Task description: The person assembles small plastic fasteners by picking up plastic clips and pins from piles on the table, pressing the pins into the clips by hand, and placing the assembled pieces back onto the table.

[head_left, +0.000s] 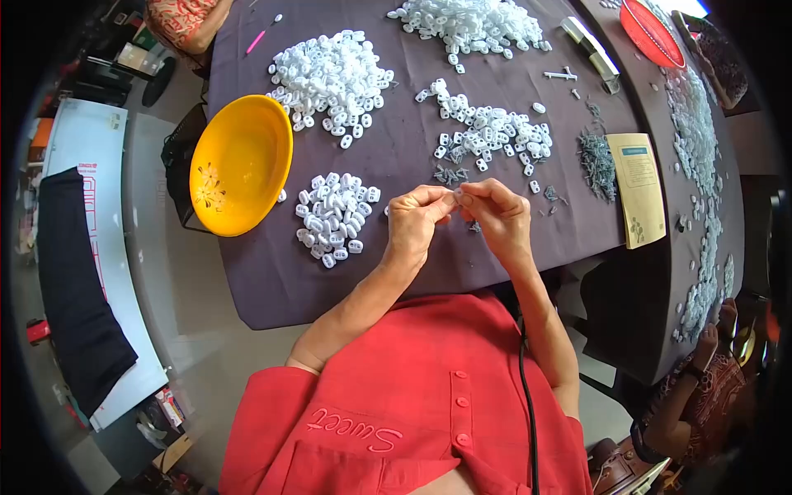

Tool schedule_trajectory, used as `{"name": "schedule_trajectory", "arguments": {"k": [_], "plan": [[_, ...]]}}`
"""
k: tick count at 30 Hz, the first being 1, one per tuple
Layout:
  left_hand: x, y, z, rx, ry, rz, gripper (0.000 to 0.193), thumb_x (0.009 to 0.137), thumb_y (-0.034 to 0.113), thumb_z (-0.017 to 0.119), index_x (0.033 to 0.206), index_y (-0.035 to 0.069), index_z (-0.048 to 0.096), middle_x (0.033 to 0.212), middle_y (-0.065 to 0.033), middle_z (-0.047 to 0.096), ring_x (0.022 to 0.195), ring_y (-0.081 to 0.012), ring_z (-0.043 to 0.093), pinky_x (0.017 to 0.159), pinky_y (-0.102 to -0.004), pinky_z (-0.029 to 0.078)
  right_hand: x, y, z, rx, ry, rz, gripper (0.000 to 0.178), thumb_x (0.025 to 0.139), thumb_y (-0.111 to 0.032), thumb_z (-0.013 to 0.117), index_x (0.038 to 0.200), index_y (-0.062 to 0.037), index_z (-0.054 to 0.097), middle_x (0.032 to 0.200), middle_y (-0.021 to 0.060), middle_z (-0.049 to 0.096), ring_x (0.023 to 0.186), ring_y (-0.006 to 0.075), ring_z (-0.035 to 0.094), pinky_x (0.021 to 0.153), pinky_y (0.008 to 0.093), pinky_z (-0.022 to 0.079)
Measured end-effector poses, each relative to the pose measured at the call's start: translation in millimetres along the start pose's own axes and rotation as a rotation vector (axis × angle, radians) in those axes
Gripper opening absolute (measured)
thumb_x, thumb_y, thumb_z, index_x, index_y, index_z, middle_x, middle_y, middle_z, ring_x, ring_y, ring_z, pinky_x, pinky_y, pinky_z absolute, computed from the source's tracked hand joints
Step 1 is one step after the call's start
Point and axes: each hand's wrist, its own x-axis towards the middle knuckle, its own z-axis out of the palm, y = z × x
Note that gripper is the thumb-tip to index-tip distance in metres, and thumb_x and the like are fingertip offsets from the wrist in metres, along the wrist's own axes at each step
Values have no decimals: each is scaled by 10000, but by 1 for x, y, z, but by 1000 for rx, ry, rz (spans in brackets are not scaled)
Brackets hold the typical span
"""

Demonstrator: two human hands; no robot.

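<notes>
My left hand (412,221) and my right hand (503,216) meet at the near middle of the dark tablecloth (396,279). Fingertips of both pinch one small white plastic piece (459,192), mostly covered by the fingers. Left of my left hand lies a heap of white oval plastic pieces with two holes (332,216). Just beyond my hands are a few thin grey bits (450,175), too small to name. Farther out spreads a loose group of similar white pieces (487,128). A pile of grey bits (597,165) lies to the right.
A yellow bowl (241,165) tilts at the table's left edge. Larger white heaps (332,78) lie farther back. A tan booklet (636,190) rests at the right edge. The neighbouring table carries more pieces and a red basket (652,35). Other people sit nearby.
</notes>
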Motion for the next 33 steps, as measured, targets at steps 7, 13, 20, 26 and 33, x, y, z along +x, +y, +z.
{"name": "schedule_trajectory", "arguments": {"k": [7,13,20,26,33], "plan": [[-3,11,7,-110,75,-104,98,808,93,644,869,31,690,786,-21,666,697,-76,594,614,-206,455,0,-3,13,-91,106,-330,238,779,80,617,1008,20,608,928,46,592,791,109,612,682,222,510],[-3,12,7,-182,5,-210,140,861,129,582,942,50,663,903,-26,664,881,-129,598,778,-321,471,0,-12,9,-358,157,-472,321,711,105,629,1018,12,604,916,83,603,791,153,638,697,242,519],[3,17,2,92,-161,-172,155,861,159,612,940,34,659,857,-35,663,763,-112,613,673,-269,498,-1,-12,-2,-301,111,-455,324,708,110,630,1016,10,615,916,78,614,781,151,641,682,245,519],[5,21,1,201,-127,-94,138,843,161,638,896,40,676,784,-14,662,678,-83,608,594,-202,462,-2,-16,-2,-297,70,-457,300,731,102,631,1019,20,615,925,72,610,791,140,636,688,237,519],[-1,8,1,146,-64,-41,119,842,140,631,892,45,681,785,-9,667,681,-70,603,602,-194,446,-2,-12,-2,-170,42,-303,194,810,56,600,1001,31,620,878,39,614,746,91,610,644,213,505]]}}
